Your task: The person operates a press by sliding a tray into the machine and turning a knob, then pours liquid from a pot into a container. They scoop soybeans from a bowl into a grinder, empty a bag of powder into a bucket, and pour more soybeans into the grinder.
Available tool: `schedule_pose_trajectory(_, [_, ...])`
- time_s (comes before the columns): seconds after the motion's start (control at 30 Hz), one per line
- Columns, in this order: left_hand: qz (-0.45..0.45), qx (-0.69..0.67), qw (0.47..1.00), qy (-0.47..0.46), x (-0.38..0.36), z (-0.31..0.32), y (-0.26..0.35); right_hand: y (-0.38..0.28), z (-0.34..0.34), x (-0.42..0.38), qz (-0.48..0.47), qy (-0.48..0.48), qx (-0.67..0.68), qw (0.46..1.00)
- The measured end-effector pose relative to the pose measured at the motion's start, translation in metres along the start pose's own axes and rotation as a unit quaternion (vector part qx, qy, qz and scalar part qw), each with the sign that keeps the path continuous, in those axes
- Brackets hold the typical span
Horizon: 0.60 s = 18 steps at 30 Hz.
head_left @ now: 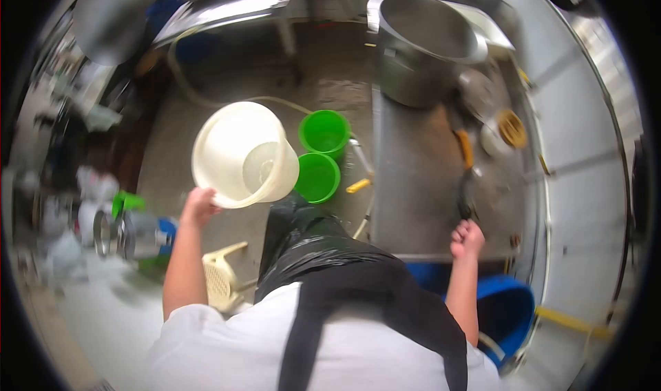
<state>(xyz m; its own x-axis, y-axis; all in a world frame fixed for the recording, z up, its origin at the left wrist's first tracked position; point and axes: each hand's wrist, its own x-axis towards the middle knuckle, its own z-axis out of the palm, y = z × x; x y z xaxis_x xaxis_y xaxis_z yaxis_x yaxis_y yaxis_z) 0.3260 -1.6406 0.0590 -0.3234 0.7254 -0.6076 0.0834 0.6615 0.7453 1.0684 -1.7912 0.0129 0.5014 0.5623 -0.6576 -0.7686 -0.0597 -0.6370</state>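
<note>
My left hand is closed on the rim of a large white plastic bucket. The bucket is tilted, with its mouth towards me and its pale round bottom showing inside. Two bright green buckets stand together on the floor just right of it. At the near edge of the metal table, my right hand is curled into a fist. A thin dark object lies right at its fingers; whether the fist grips it I cannot tell.
On the metal table are a big metal pot, an orange-handled tool and a white container with a yellow top. A hose crosses the floor. A blue barrel stands at right, a cream plastic chair at left.
</note>
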Motion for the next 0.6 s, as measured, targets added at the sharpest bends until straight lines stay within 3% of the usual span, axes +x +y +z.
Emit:
schedule_pose_trajectory(0.1, [-0.058, -0.150, 0.982, 0.100, -0.002, -0.003, -0.082, 0.003, -0.006, 0.010, -0.007, 0.008, -0.051, 0.999])
schedule_pose_trajectory(0.2, [-0.155, -0.243, 0.927, 0.240, 0.007, -0.006, -0.147, -0.005, -0.023, 0.024, -0.009, 0.006, -0.200, 0.980])
schedule_pose_trajectory(0.33, [-0.191, -0.240, 0.871, 0.384, -0.009, -0.044, -0.237, -0.009, -0.007, 0.009, -0.031, 0.027, -0.223, 0.974])
schedule_pose_trajectory(0.4, [-0.181, -0.301, 0.834, 0.427, -0.033, -0.069, -0.268, -0.019, -0.015, 0.023, -0.040, 0.044, -0.377, 0.924])
schedule_pose_trajectory(0.47, [-0.196, -0.358, 0.777, 0.480, -0.047, -0.094, -0.292, -0.024, -0.011, 0.027, -0.043, 0.072, -0.476, 0.875])
schedule_pose_trajectory(0.53, [-0.157, -0.445, 0.704, 0.532, -0.054, -0.114, -0.311, -0.026, -0.014, 0.029, -0.013, 0.077, -0.429, 0.900])
schedule_pose_trajectory(0.6, [-0.176, -0.479, 0.642, 0.573, -0.057, -0.138, -0.339, -0.031, -0.020, 0.030, 0.022, 0.065, -0.416, 0.907])
